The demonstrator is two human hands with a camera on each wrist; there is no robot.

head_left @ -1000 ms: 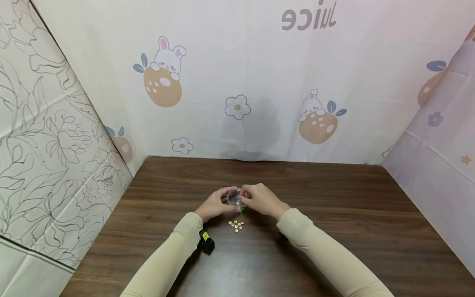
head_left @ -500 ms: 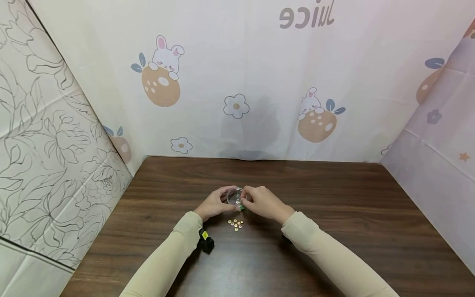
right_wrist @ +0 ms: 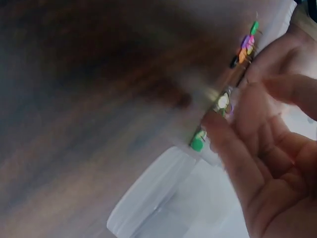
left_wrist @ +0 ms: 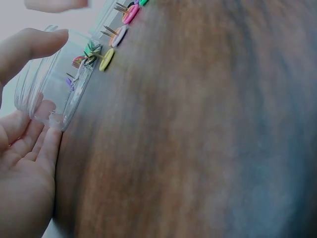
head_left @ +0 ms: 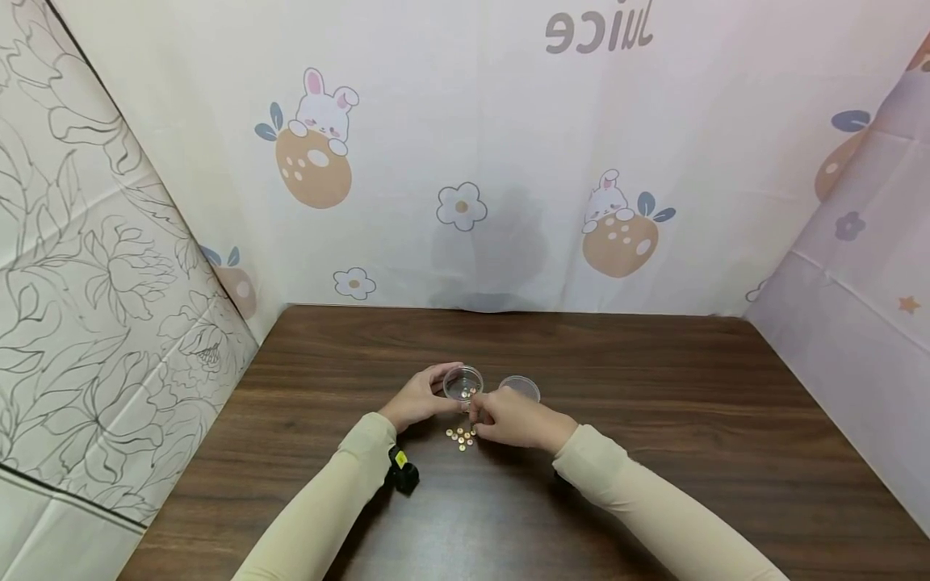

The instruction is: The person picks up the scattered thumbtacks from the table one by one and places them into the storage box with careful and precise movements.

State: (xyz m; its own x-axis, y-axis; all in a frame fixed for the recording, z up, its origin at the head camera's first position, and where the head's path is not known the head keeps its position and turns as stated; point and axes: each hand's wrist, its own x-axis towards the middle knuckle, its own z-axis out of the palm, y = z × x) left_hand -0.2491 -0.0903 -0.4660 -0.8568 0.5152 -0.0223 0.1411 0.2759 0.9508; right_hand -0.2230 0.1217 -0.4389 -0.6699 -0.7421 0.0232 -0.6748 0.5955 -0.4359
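Observation:
My left hand (head_left: 421, 398) grips a clear round plastic box (head_left: 454, 382) on the table, thumb on the near side and fingers on the far side. Inside lie several thumbtacks (left_wrist: 71, 82) with coloured flat heads. A loose group of thumbtacks (head_left: 461, 438) rests on the table just in front of the box, and the left wrist view shows several with pins sticking up. My right hand (head_left: 519, 418) hovers at the right edge of that group. Its thumb and fingers are bent but apart; motion blurs the fingertips, and no held tack is visible.
A clear round lid (head_left: 521, 387) lies on the wooden table (head_left: 654, 387) behind my right hand. In the right wrist view, a clear plastic rim (right_wrist: 148, 191) shows at the bottom. A printed curtain (head_left: 407, 145) hangs behind the table.
My right hand has moved from the box's rim toward me, to the loose thumbtacks. This uncovers the lid and several tacks inside the box. My left hand keeps its hold.

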